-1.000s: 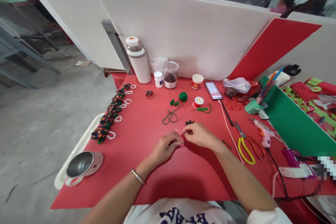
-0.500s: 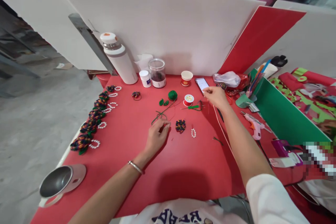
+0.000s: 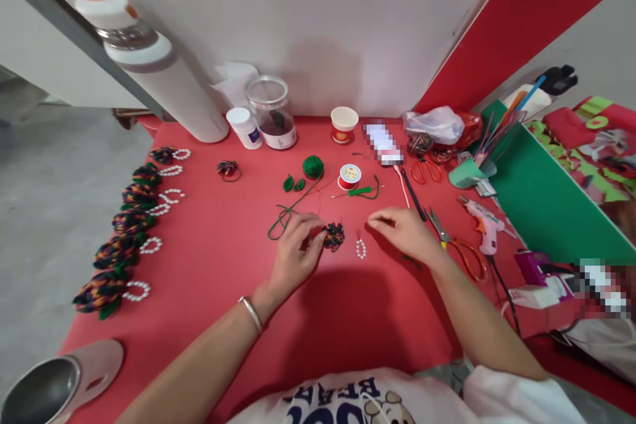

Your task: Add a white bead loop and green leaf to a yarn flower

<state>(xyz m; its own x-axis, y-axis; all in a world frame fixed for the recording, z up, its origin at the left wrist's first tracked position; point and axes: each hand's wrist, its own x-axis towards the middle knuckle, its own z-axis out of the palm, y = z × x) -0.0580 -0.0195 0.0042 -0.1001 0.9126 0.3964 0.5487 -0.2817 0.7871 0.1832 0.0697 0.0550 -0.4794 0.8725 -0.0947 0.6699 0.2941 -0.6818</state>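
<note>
My left hand is at the left edge of a small multicoloured crocheted piece, thumb and fingertips touching it. To the right of that piece lies a small loop of white beads with a red thread end. My right hand hovers right of the beads, fingers apart and holding nothing. Behind the hands are a green yarn ball, a red thread spool, a green-handled crochet hook and two green leaf pieces.
Multicoloured pieces with bead loops line the left side. A flask, a jar, a paper cup and a phone stand or lie at the back. Scissors and a pink glue gun are at right.
My right hand has left the phone and come down near the beads. My left hand has moved onto the crocheted piece. The view has tilted down and closer.
</note>
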